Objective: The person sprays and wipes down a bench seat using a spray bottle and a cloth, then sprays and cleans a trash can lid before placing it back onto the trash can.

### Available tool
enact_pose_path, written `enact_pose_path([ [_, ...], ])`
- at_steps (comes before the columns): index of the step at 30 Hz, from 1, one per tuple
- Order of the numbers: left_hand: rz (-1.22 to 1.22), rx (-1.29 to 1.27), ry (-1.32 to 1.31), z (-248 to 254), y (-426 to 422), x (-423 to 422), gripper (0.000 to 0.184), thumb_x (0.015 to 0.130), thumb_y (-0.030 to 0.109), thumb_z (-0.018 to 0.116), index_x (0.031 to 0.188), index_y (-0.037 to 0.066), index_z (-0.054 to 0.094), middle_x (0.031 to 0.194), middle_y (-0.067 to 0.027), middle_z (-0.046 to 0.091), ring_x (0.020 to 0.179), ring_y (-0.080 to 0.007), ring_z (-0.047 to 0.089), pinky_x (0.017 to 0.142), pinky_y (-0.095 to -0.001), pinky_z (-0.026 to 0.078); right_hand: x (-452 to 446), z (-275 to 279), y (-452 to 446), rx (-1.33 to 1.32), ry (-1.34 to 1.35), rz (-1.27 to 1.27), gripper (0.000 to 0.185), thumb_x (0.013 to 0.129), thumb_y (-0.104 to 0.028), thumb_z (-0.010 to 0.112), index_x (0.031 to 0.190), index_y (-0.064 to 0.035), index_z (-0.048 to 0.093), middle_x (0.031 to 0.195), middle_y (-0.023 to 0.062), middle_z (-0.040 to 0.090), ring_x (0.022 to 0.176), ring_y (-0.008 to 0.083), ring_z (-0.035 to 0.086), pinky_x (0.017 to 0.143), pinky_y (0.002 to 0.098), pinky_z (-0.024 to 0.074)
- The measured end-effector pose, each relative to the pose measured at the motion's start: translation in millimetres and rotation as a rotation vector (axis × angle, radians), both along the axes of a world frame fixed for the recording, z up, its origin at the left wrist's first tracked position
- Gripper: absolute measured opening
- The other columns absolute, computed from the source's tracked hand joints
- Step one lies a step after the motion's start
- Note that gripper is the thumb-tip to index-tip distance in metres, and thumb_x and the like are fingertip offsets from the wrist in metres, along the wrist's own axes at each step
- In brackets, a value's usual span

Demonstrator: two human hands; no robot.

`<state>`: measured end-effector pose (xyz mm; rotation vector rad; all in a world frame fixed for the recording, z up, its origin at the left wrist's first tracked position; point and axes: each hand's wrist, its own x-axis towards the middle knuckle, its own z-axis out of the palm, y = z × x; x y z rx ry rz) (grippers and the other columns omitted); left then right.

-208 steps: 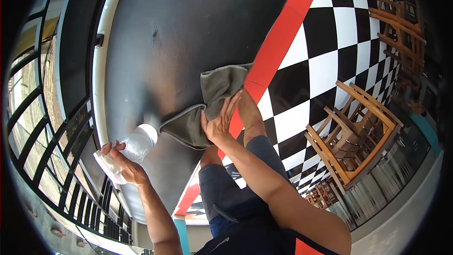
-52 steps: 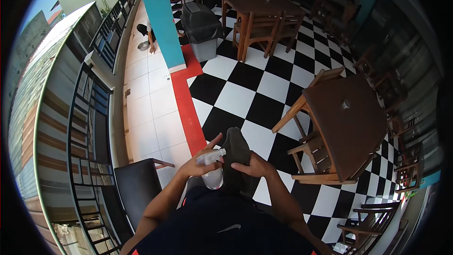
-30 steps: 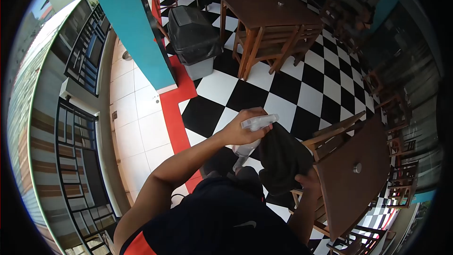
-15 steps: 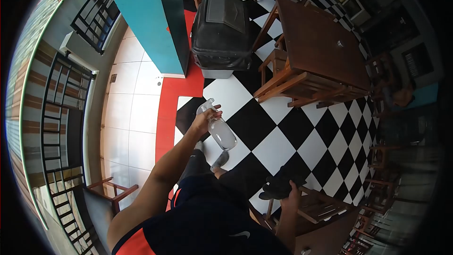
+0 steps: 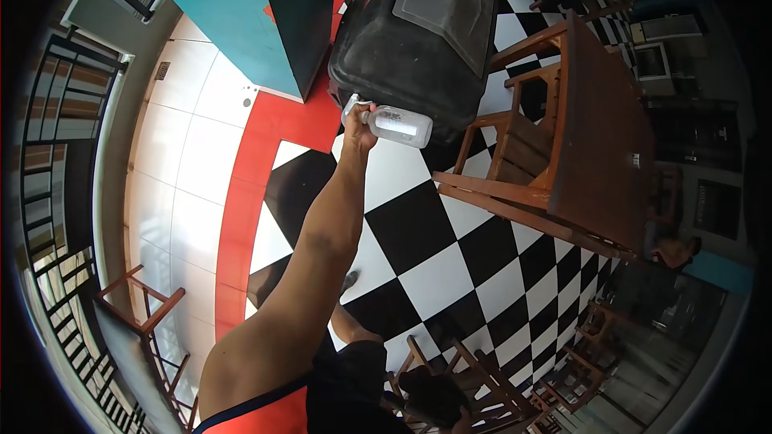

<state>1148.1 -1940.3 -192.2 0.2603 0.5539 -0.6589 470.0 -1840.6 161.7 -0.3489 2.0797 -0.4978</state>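
My left hand (image 5: 360,127) is closed around the neck of a clear spray bottle (image 5: 402,126) with a white trigger head. The bottle lies nearly sideways, with its base pointing right. Just beyond it stands a large black trash bin (image 5: 410,40) with a sloped lid; whether bottle and bin touch, I cannot tell. Low in the view, my right hand (image 5: 462,419) is mostly in shadow and holds a bunched dark cloth (image 5: 434,395), close to a wooden chair.
A teal and black pillar (image 5: 241,16) rises left of the bin. On the right stand a brown wooden table (image 5: 599,128) and a wooden chair (image 5: 523,145). More chairs (image 5: 591,354) line the lower right. Black railings (image 5: 48,169) run along the left over a checkered floor (image 5: 418,225).
I have come closer to the bin. My left arm has stretched forward, and the bottle has tipped from slanting downward to nearly sideways. My right hand with the cloth sits lower in view.
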Motion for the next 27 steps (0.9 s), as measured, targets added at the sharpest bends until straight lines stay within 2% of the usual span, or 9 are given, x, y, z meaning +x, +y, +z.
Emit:
enact_pose_path([
  [3, -0.004, -0.062, 0.052, -20, -6, 9, 0.016, 0.079, 0.009, 0.058, 0.095, 0.007, 0.057, 0.08, -0.0078, 0.064, 0.073, -0.0231, 0.064, 0.076, -0.042, 0.058, 3, 0, -2, 0.008, 0.01, 0.005, 0.06, 0.095, -0.028, 0.065, 0.145, -0.0019, 0.042, 0.141, 0.0177, 0.052, 0.122, 0.0364, 0.054, 0.098, 0.0498, 0.0519],
  [6, -0.056, -0.12, 0.045, -23, -7, 9, 0.014, 0.078, 0.01, 0.059, 0.092, 0.007, 0.058, 0.076, -0.0055, 0.063, 0.069, -0.0199, 0.063, 0.071, -0.0384, 0.058, -6, -11, -12, -0.011, -0.055, -0.065, 0.054, 0.096, -0.02, 0.064, 0.141, 0.0039, 0.045, 0.139, 0.0177, 0.054, 0.12, 0.0338, 0.056, 0.097, 0.0456, 0.052],
  [9, -0.099, -0.255, 0.009, -13, 2, 2, 0.01, 0.079, 0.01, 0.059, 0.089, 0.008, 0.06, 0.07, -0.002, 0.062, 0.066, -0.0177, 0.062, 0.072, -0.0387, 0.057, 12, -15, -21, -0.016, -0.118, 0.034, 0.054, 0.095, -0.02, 0.063, 0.141, 0.0034, 0.045, 0.139, 0.0172, 0.055, 0.12, 0.0338, 0.056, 0.099, 0.046, 0.0508],
  [11, -0.029, -0.172, 0.015, -13, 21, -15, 0.011, 0.078, 0.009, 0.06, 0.089, 0.008, 0.06, 0.069, -0.002, 0.062, 0.066, -0.0189, 0.062, 0.073, -0.0397, 0.057, 26, -18, -23, -0.032, -0.177, 0.104, 0.054, 0.095, -0.019, 0.063, 0.141, 0.003, 0.045, 0.138, 0.0169, 0.055, 0.121, 0.0337, 0.057, 0.1, 0.0462, 0.0501],
  [15, 0.076, -0.088, 0.077, -23, 107, -59, 0.017, 0.077, 0.006, 0.06, 0.093, 0.007, 0.059, 0.068, -0.0033, 0.062, 0.063, -0.018, 0.064, 0.072, -0.0384, 0.059, 36, -23, -17, -0.072, -0.314, 0.231, 0.053, 0.094, -0.019, 0.062, 0.14, 0.0024, 0.046, 0.138, 0.0162, 0.055, 0.121, 0.0337, 0.057, 0.103, 0.0468, 0.0485],
  [17, 0.083, -0.144, 0.059, -26, 163, -92, 0.018, 0.078, 0.007, 0.061, 0.095, 0.008, 0.059, 0.067, -0.0036, 0.062, 0.061, -0.0185, 0.064, 0.072, -0.0401, 0.061, 35, -25, -8, -0.099, -0.383, 0.288, 0.053, 0.094, -0.019, 0.061, 0.14, 0.002, 0.046, 0.138, 0.0158, 0.056, 0.122, 0.0336, 0.057, 0.105, 0.0471, 0.0477],
  [21, 0.097, -0.068, 0.124, -31, 276, -176, 0.019, 0.077, 0.008, 0.062, 0.095, 0.007, 0.058, 0.067, -0.004, 0.062, 0.064, -0.0201, 0.064, 0.074, -0.0411, 0.06, 18, -29, 12, -0.07, -0.382, 0.401, 0.052, 0.093, -0.015, 0.06, 0.139, 0.0036, 0.045, 0.137, 0.0171, 0.056, 0.121, 0.0338, 0.059, 0.106, 0.0481, 0.0472],
  [24, 0.11, 0.028, 0.211, -35, 350, -246, 0.02, 0.077, 0.007, 0.06, 0.096, 0.007, 0.056, 0.071, -0.0045, 0.061, 0.064, -0.0209, 0.063, 0.074, -0.0418, 0.059, 21, -15, 56, -0.165, -0.471, 0.463, 0.051, 0.093, -0.014, 0.059, 0.138, 0.0056, 0.046, 0.135, 0.019, 0.057, 0.12, 0.0334, 0.059, 0.105, 0.048, 0.0482],
  [27, 0.084, 0.132, 0.259, -14, 415, -323, 0.02, 0.077, 0.008, 0.059, 0.096, 0.007, 0.055, 0.071, -0.0058, 0.06, 0.064, -0.0221, 0.061, 0.073, -0.0433, 0.058, 2, -15, 84, -0.072, -0.505, 0.546, 0.052, 0.093, -0.014, 0.062, 0.139, 0.0045, 0.045, 0.135, 0.0192, 0.056, 0.121, 0.0344, 0.058, 0.104, 0.0481, 0.0494],
])
